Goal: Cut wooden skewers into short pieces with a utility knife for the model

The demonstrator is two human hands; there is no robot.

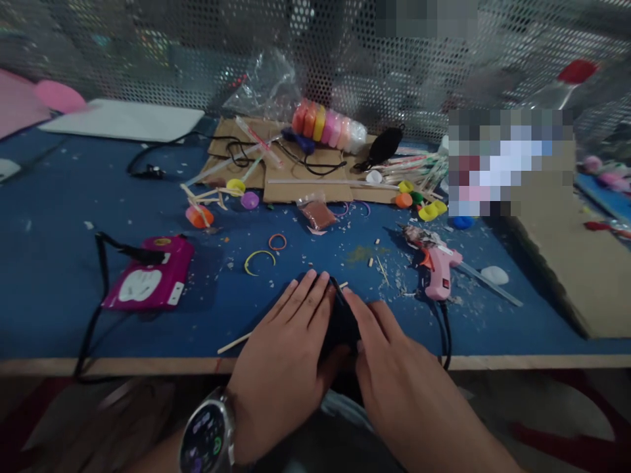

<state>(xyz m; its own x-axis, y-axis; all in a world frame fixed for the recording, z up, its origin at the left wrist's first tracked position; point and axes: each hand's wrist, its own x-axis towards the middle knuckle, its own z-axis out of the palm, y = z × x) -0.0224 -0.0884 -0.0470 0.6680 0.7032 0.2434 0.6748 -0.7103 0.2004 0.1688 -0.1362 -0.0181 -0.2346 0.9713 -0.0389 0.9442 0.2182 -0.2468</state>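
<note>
My left hand (290,348), with a watch (208,433) on its wrist, lies near the table's front edge with its fingers stretched out and together. A thin wooden stick (234,343) runs under it, and a short light tip shows beyond the fingers. Between my hands is a dark, straight-edged object (340,325), whose kind I cannot make out. My right hand (394,361) is bent round the right side of this object, index finger along its edge. Both palms' undersides are hidden.
A pink glue gun (440,269) lies to the right, its cord hanging over the edge. At left sits a magenta pack (152,272) under a black cable. Farther back are cardboard (296,187), clay tubs (328,125) and a brown packet (318,215). Scraps litter the blue table (197,335).
</note>
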